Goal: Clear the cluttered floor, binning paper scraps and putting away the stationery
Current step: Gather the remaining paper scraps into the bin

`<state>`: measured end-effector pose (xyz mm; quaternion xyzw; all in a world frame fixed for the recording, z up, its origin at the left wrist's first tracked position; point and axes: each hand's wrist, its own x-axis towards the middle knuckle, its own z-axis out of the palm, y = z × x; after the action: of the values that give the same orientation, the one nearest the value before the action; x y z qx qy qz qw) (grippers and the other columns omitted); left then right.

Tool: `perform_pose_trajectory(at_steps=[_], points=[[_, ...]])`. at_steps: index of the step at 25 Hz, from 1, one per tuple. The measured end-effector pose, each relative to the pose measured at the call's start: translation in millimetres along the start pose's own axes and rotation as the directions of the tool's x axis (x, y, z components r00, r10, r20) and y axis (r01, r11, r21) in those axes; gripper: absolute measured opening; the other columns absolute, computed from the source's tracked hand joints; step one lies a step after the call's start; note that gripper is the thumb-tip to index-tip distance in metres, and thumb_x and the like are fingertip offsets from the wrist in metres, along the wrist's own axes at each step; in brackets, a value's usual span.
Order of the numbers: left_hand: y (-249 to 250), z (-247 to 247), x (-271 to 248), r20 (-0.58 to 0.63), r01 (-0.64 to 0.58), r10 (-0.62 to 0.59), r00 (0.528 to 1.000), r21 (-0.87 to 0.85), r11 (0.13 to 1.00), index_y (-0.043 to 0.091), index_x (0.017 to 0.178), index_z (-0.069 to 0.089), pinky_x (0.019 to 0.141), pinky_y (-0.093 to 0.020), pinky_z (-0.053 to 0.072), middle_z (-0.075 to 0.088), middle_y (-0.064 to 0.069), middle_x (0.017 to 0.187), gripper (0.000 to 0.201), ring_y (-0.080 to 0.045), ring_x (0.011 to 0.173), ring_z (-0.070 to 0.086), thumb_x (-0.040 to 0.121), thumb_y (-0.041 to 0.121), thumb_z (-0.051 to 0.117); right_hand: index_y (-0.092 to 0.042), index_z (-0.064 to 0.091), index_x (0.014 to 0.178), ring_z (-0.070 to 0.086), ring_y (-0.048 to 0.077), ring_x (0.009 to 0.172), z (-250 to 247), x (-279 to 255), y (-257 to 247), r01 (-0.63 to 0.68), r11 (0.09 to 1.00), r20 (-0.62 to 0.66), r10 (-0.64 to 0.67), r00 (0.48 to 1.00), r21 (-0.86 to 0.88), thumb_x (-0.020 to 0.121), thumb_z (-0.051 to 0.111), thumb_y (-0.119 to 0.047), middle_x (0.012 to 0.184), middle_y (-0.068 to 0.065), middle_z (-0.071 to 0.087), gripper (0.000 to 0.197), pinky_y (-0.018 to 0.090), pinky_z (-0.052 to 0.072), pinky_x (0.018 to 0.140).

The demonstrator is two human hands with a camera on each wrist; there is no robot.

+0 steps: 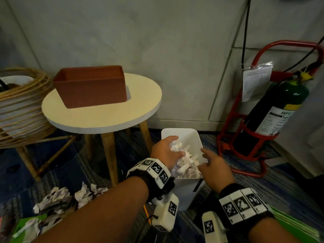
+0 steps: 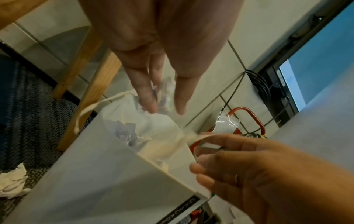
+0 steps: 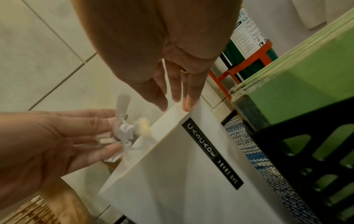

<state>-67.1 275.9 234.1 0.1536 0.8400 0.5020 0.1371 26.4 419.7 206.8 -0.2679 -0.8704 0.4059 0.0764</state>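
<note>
On the side of the white bin [image 3: 184,174] there is a black label with white letters, but the letters are odd and I cannot read them for sure. The green fire extinguisher [image 1: 278,109] in its red stand has "HFC" on its label, and a paper tag in a clear sleeve hangs beside it.

The bin sits on the blue carpet, just beside the round white table [image 1: 103,113]. It is full of paper scraps [image 1: 184,163]. My left hand [image 1: 165,151] is over the bin with its fingers straight and spread. Small bits of paper are at my fingertips [image 2: 149,104], right over the bin. My right hand [image 1: 215,171] is wide too, holding nothing, and its fingertips [image 3: 188,104] are at the bin's rim.

More crumpled paper balls [image 1: 70,197] lie on the carpet, under my left arm. A brown box [image 1: 91,88] stands on the table. A green stack [image 3: 306,84] is on a black crate near my right wrist.
</note>
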Motion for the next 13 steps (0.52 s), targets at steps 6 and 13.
perform_pose_trajectory(at_steps=[6, 13], points=[[-15.2, 3.0, 1.3, 0.137, -0.069, 0.046, 0.99, 0.165, 0.984, 0.032, 0.145, 0.035, 0.102, -0.034, 0.046, 0.048, -0.002, 0.142, 0.075, -0.023, 0.124, 0.051, 0.085, -0.005, 0.061, -0.026, 0.052, 0.133, 0.06, 0.011, 0.095, 0.7, -2.9, 2.1, 0.063, 0.998, 0.004, -0.063, 0.998, 0.023, 0.091, 0.054, -0.005, 0.121, -0.005, 0.062, 0.047, 0.038, 0.054, 0.089], [-57.8, -45.8, -38.4, 0.1, -0.204, 0.179, 0.979, 0.406, 0.891, 0.035, 0.089, 0.052, 0.074, -0.037, 0.05, 0.053, 0.011, 0.09, 0.028, -0.017, 0.083, 0.056, 0.081, 0.009, 0.051, -0.022, 0.058, 0.07, 0.054, 0.006, 0.072, 37.6, -38.7, -35.4, 0.46, 0.886, -0.003, -0.461, 0.888, 0.062, 0.072, 0.044, 0.005, 0.075, -0.01, 0.061, 0.03, 0.013, 0.042, 0.064]])
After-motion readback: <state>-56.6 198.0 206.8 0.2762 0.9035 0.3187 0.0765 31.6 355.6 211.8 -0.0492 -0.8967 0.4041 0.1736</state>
